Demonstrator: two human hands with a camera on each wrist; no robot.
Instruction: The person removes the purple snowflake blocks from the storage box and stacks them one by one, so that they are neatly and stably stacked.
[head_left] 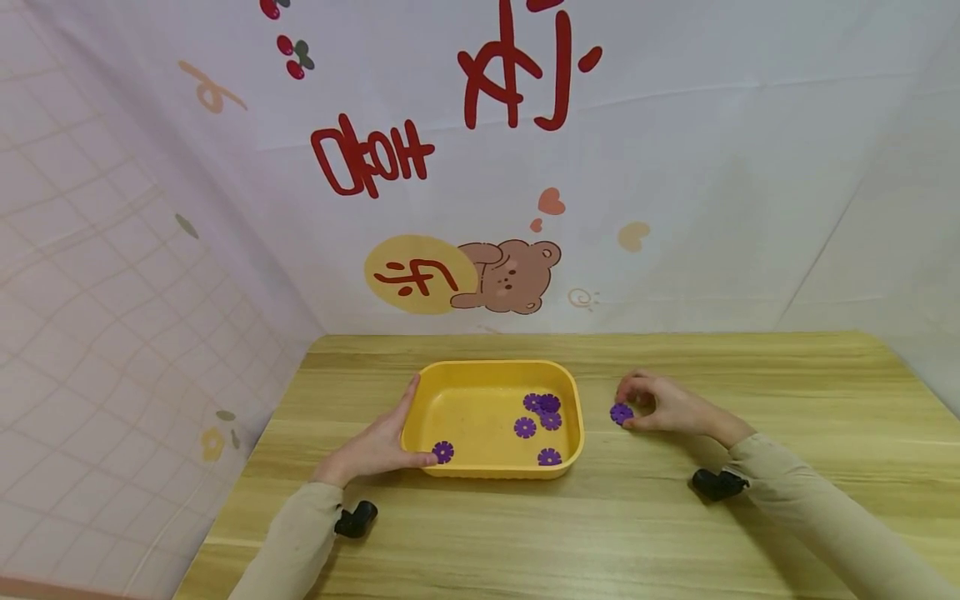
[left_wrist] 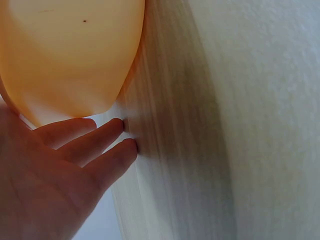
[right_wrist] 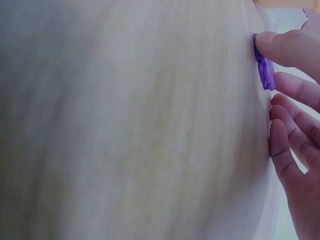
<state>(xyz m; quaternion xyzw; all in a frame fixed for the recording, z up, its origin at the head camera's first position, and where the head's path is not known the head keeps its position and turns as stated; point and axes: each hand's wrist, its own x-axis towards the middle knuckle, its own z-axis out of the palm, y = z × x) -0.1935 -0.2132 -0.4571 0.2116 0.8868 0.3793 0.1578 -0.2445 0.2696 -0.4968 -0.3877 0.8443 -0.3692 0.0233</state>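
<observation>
Sleeve (head_left: 832, 517) foremost at five o'clock, a purple disc (head_left: 621, 413) pinched by the right hand (head_left: 667, 407) could be dropped if the yellow tray (head_left: 495, 472), touched by the straight-fingered left hand (head_left: 377, 444), is clipped.

A yellow tray (head_left: 472, 417) is being seen as smooth plastic, with a soft sheen being thrown back from its inside. Purple notched discs (head_left: 525, 427) are being shown as moulded plastic, faintly glossy. A wood-grained tabletop (head_left: 480, 533) is being given a smooth satin look by the light. Behind, a white printed backdrop (head_left: 712, 167) of matt cloth is being marked by creases. Beige sleeves (head_left: 288, 542) are being seen as plain, matt fabric.
</observation>
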